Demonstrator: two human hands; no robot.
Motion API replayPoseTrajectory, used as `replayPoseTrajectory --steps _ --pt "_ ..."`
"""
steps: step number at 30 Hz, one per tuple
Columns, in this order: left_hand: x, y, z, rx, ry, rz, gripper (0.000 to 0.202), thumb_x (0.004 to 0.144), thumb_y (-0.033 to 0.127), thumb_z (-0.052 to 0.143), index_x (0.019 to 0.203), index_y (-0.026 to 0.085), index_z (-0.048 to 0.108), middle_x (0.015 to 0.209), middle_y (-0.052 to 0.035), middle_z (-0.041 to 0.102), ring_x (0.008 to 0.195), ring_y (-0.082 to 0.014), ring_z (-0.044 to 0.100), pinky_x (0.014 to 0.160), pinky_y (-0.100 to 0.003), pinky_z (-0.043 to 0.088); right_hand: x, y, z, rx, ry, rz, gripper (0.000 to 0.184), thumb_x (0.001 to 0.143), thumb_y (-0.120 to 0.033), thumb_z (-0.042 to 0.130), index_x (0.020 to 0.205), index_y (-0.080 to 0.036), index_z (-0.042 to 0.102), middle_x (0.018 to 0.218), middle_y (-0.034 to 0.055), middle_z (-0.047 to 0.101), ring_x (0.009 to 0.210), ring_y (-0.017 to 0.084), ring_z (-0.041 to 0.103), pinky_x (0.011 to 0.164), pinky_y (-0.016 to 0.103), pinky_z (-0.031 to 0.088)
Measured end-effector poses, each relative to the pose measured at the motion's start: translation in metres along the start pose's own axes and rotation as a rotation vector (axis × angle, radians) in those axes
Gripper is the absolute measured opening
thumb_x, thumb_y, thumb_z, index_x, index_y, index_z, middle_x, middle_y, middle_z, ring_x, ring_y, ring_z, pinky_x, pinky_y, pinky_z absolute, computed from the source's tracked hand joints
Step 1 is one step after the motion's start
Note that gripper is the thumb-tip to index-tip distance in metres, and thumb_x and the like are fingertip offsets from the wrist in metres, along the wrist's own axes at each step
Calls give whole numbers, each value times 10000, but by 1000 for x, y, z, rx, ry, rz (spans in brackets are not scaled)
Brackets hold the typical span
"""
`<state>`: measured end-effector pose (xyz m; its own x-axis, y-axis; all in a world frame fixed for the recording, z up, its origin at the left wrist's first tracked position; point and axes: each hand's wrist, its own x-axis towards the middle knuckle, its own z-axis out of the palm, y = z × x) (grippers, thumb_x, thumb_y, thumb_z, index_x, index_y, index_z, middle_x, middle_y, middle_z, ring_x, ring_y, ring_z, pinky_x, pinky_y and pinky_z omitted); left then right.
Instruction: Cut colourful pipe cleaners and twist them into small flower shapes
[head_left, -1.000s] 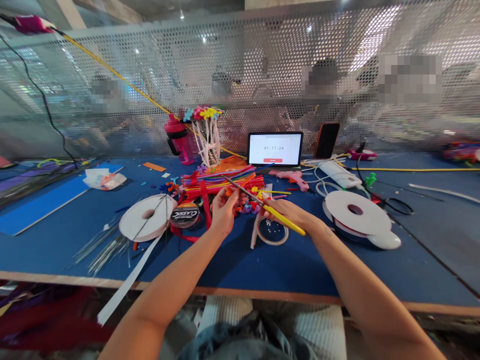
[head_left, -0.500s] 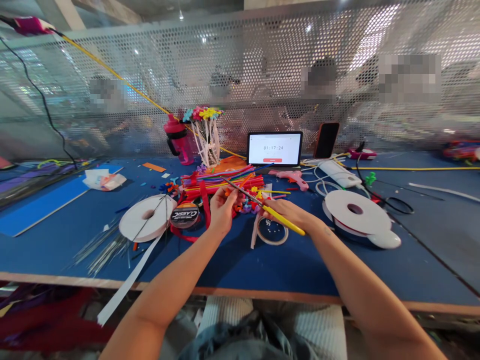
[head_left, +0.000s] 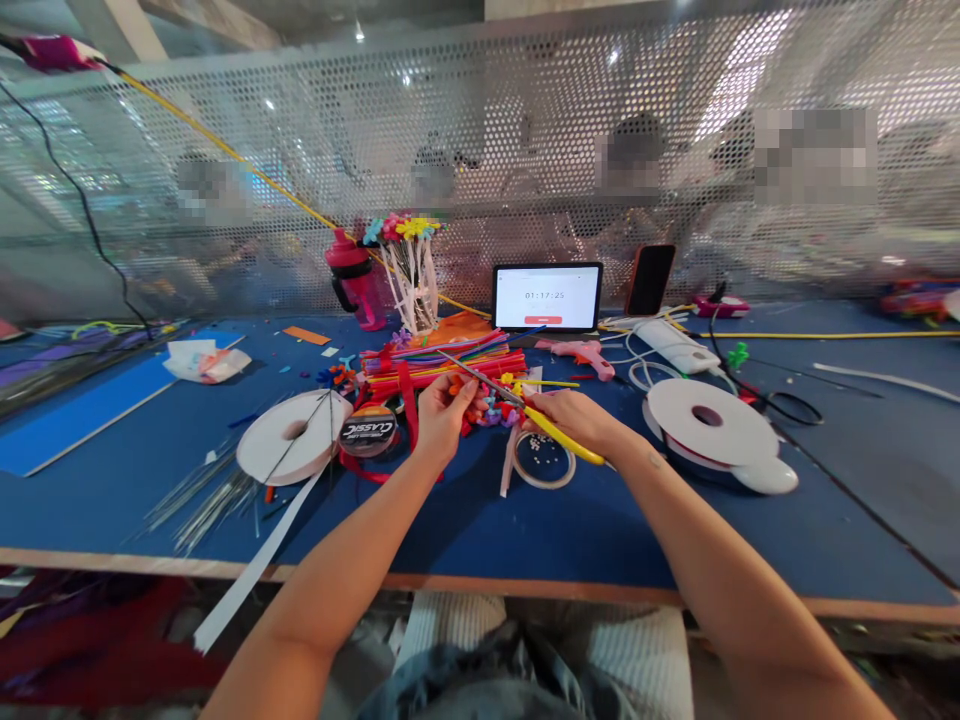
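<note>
My left hand (head_left: 442, 415) is closed, with thumb and fingers pinching a small orange piece (head_left: 456, 384), partly hidden by the fingers. My right hand (head_left: 571, 418) is wrapped around a yellow-handled tool (head_left: 559, 432) with a long, pointed metal end. That metal end reaches left across the left fingertips, close to the orange piece; contact cannot be made out. Behind both hands lies a pile of red and multicoloured fuzzy stems (head_left: 450, 362). Small coloured bits (head_left: 501, 410) are heaped between the hands. Below them sits a ring-shaped roll (head_left: 545, 462) with white beads inside.
White ribbon spools stand at left (head_left: 281, 450) and right (head_left: 709, 425). Thin wires (head_left: 217, 510) lie front left. Farther back are a pink bottle (head_left: 356, 280), a bunch of coloured flowers (head_left: 409, 270), a tablet (head_left: 547, 297), a phone (head_left: 650, 280) and a pink glue gun (head_left: 581, 355).
The yellow-handled tool has tilted slightly, its handle end shifting a little left and up. Both hands stay nearly in place. The tablet's timer has advanced one second.
</note>
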<state>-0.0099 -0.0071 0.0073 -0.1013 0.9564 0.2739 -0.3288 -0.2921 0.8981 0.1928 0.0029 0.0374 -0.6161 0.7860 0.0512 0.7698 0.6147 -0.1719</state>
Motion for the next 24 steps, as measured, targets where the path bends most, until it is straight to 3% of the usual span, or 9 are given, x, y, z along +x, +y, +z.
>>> replayPoseTrajectory --steps 4,8,13,16,18,21,24 --pt "7 -2 -5 21 41 26 224 706 326 683 808 161 569 631 18 598 527 -92 590 466 -177 447 -1 8 -3 -44 42 113 493 873 -566 354 1002 -155 593 899 124 673 827 245 618 670 282 390" --pt "21 -10 -21 202 119 76 219 705 315 671 852 166 605 675 4 625 580 -113 613 527 -207 479 -2 33 0 -208 118 419 516 866 -565 321 1007 -153 598 905 139 669 830 287 620 667 331 414" --pt "34 -25 -38 460 15 76 425 650 243 701 1062 186 616 1038 -93 664 896 -205 650 793 -340 521 -5 70 7 -233 86 706 565 813 -622 364 937 -140 632 923 174 665 855 312 622 672 355 432" --pt "35 -30 -40 477 -101 46 532 629 212 707 1146 192 585 1216 -118 587 1070 -238 590 912 -390 477 -9 84 12 -231 47 726 569 774 -633 431 940 -129 638 929 182 666 878 316 619 679 355 437" --pt "35 -29 -41 498 -132 98 448 673 217 665 1116 187 608 1248 -109 566 1131 -235 552 953 -386 452 -10 88 15 -227 22 718 589 751 -652 454 939 -126 640 936 177 664 893 317 617 690 358 440" --pt "39 -21 -47 637 -46 282 281 771 219 544 1031 184 644 1202 -85 593 1108 -206 560 952 -366 451 -10 88 18 -222 3 705 614 750 -659 455 974 -116 634 968 180 657 917 312 615 714 361 442" --pt "46 -13 -58 885 83 411 239 789 181 485 949 187 662 1093 -66 637 1061 -205 569 958 -381 433 -11 85 19 -235 -13 686 629 764 -651 450 1003 -95 624 985 196 649 929 314 614 724 368 442"
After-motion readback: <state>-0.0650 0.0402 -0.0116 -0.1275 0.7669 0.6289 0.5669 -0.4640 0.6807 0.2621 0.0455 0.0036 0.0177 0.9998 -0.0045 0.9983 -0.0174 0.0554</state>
